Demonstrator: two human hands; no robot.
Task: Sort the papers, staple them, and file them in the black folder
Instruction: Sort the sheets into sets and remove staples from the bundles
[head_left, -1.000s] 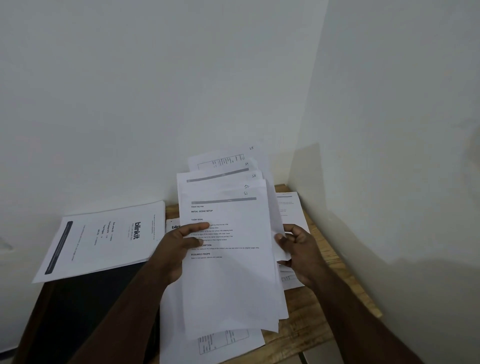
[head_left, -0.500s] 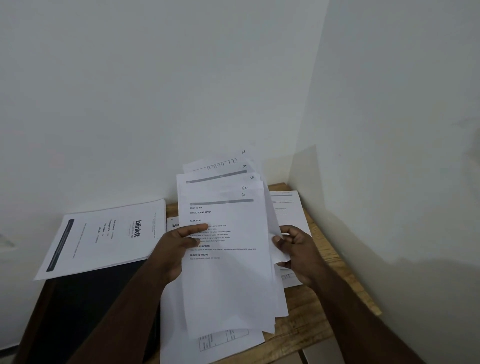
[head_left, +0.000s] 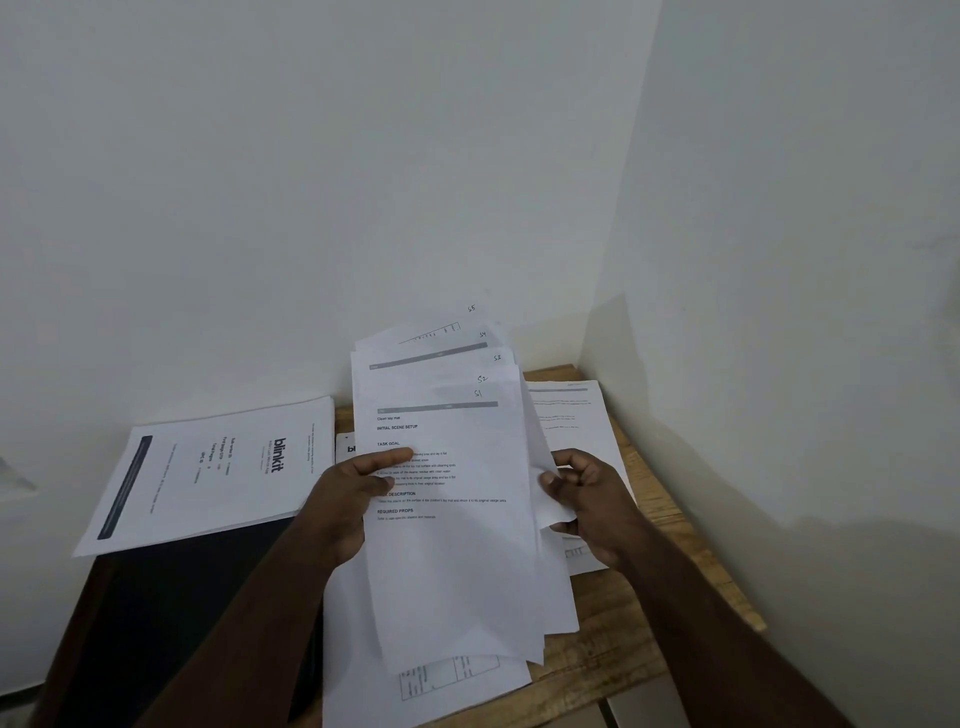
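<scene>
Over the last second very little had changed: the fanned sheets stayed raised above the bench, and the right hand had crept slightly inward along their right edge. The left hand gripped the sheets at their left edge, thumb lying across the printed top page, while the right hand pinched the right edge with curled fingers. The sheets were staggered so that handwritten marks S1 to S5 showed at the upper right corners, one above the other, which suggested the order had been set and the hands were about to square the set. No stapler could be seen, so stapling looked not yet done. The black folder lay on the left of the bench, partly under a separate stack headed blinkit. More loose papers lay flat beneath and to the right of the held sheets.
</scene>
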